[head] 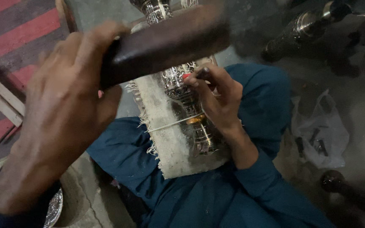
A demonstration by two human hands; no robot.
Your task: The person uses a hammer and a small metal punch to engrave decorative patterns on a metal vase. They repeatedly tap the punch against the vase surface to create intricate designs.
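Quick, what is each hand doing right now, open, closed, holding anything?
Left hand: closed around a dark wooden mallet, raised.
Right hand: closed, pinching a small punch tool against the engraved silver vessel.

Grey floor [360,109] bears plastic bag [322,131].

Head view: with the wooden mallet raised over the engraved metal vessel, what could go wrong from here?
1. The right hand pinches a small punch against the engraved metal vessel; the wooden mallet in the left hand could strike those fingers.
2. The vessel lies on a frayed pad across the lap and might roll.
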